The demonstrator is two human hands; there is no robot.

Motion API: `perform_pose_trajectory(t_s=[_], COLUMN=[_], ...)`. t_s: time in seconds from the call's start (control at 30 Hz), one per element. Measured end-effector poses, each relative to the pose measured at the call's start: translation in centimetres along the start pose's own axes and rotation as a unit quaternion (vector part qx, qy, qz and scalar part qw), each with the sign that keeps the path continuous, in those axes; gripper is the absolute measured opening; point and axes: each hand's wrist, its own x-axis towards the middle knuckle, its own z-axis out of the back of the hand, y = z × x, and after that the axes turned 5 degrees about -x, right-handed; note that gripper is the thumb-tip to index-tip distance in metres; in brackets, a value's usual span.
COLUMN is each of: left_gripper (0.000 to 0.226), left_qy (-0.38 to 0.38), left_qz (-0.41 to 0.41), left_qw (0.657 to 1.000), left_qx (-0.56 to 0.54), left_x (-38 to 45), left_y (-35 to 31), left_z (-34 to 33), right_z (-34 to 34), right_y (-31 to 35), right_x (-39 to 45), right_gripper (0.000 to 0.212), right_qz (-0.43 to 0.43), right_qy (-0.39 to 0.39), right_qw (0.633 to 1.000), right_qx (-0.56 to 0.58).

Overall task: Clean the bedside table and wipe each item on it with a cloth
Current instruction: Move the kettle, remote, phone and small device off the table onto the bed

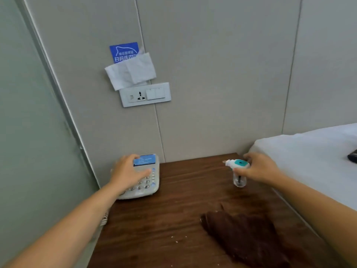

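Note:
A dark wooden bedside table (173, 219) fills the lower middle of the head view. At its back left corner sits a white desk telephone (148, 182) with a blue label; my left hand (128, 172) lies over its handset side, thumb stretched across the keypad, fingers curled over the top edge. Toward the back right, my right hand (258, 169) grips a small plug-in mosquito repellent (238, 171), white and teal on top with a clear bottle below, tilted just above the tabletop. A dark brown cloth (243, 236) lies crumpled on the table's front right.
A white bed (313, 157) borders the table on the right, with a dark object (352, 156) on it. On the padded wall behind hang a socket and switch panel (145, 94), a folded white tissue (131, 72) and a blue sticker (123, 50). Small crumbs (174, 238) dot the tabletop.

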Motion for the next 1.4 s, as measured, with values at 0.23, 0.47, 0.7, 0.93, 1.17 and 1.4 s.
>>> perform_pose_trajectory(t_s=[0.23,0.47,0.7,0.93,1.17,1.4], left_gripper=[0.117,0.124,0.091,0.091,0.087,0.132], left_qy=[-0.033,-0.034,-0.024,0.037,0.088,0.138], left_qz=[0.123,0.105,0.135,0.165,0.126,0.069], left_qw=[0.991,0.994,0.973,0.938,0.944,0.943], left_qx=[-0.031,-0.022,-0.184,-0.302,-0.293,-0.295], left_x=[1.3,1.7,0.2,0.6,1.9,2.2], left_y=[9.9,9.1,6.7,8.2,9.3,10.6], left_z=[-0.2,-2.1,-1.9,-0.2,0.3,0.2], right_z=[-1.8,1.8,-0.7,-4.4,-8.2,-11.5], right_y=[0.8,-0.3,2.4,11.2,21.0,23.1], right_x=[1.4,-0.8,-1.2,0.6,2.4,3.3], right_gripper=[0.054,0.034,0.054,0.046,0.04,0.035], right_qz=[0.006,0.024,0.072,0.154,0.225,0.205], right_qy=[-0.004,-0.038,0.031,0.099,0.253,0.337], right_qw=[1.0,0.999,0.997,0.977,0.923,0.889], right_qx=[0.002,0.02,0.009,0.113,0.18,0.232])
